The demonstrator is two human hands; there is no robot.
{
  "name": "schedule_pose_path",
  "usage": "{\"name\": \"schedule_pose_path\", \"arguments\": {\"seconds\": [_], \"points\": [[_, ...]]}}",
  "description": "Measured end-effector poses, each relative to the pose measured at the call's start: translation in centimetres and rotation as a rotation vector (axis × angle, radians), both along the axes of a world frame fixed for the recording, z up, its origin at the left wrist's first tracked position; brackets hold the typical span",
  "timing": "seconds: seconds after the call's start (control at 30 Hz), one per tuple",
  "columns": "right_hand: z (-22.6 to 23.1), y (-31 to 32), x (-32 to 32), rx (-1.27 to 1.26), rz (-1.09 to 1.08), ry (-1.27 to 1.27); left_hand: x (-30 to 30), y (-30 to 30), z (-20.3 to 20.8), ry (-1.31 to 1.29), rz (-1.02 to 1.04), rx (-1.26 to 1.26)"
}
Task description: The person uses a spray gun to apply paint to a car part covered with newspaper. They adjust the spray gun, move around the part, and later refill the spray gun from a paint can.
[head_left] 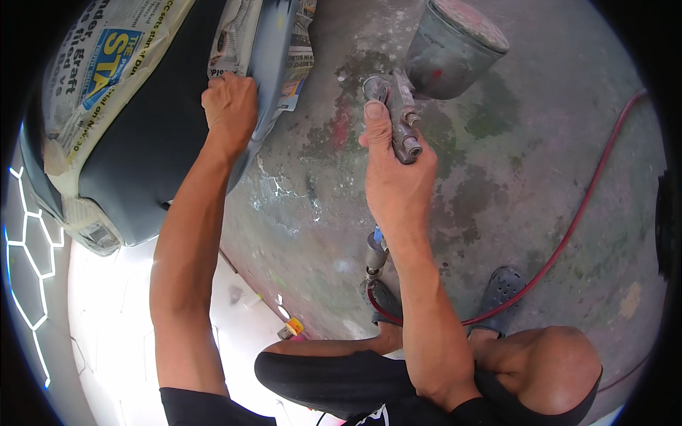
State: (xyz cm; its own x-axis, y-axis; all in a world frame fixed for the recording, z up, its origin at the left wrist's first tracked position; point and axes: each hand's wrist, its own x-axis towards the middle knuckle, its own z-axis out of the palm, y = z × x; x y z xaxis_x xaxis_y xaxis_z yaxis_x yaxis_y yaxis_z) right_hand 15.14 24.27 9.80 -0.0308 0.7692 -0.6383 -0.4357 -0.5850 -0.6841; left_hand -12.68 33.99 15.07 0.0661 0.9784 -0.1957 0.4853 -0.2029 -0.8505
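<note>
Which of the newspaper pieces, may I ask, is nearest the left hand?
The middle newspaper strip, meeting the left hand; the large left piece and the right piece lie farther off.

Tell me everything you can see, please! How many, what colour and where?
Spray gun: 1, grey, in the right hand
Cup: 1, dirty grey, on the spray gun
Curved panel: 1, dark grey, left
Newspaper pieces: several, mostly off-white, on the panel
Hose: 1, red, right
Clogs: 2, dark grey, on the feet
Glowing lines: several, white, far left
Small thing: 1, yellow, lower middle; can't tell what
Floor: 1, stained grey, underneath
Hands: 2, bare; left hand at newspaper's edge
</note>
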Motion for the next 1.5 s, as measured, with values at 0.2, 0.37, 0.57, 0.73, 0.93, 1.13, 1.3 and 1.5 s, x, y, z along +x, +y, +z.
{"name": "schedule_pose_path", "arguments": {"seconds": [0.2,0.37,0.57,0.73,0.93,1.13,1.3,1.5], "points": [[-0.3,0.0,-0.4,0.017,-0.007,-0.012,0.3,2.2,-0.7,-0.054,0.143,-0.131],[-0.9,-0.1,-0.8,0.016,-0.026,-0.013,0.3,3.1,-0.6,-0.049,0.139,-0.131],[-1.1,-0.2,-0.8,0.012,-0.015,-0.016,0.3,3.6,-0.6,-0.116,0.122,-0.095],[-0.7,-0.6,-0.9,0.037,-0.004,-0.013,-0.7,4.6,0.5,-0.115,0.116,-0.095],[-1.5,-0.4,-0.7,0.047,-0.008,-0.032,1.4,7.7,5.7,-0.058,0.047,-0.057],[-1.2,-0.1,-0.8,0.037,-0.049,0.005,1.2,2.7,3.5,0.063,-0.295,-0.206],[-0.6,-0.1,-0.6,0.009,-0.005,-0.008,-1.2,1.4,1.1,0.113,-0.155,-0.205],[-1.0,0.0,-0.5,-0.001,-0.012,-0.027,0.6,3.8,0.5,0.022,0.021,-0.248]]}}
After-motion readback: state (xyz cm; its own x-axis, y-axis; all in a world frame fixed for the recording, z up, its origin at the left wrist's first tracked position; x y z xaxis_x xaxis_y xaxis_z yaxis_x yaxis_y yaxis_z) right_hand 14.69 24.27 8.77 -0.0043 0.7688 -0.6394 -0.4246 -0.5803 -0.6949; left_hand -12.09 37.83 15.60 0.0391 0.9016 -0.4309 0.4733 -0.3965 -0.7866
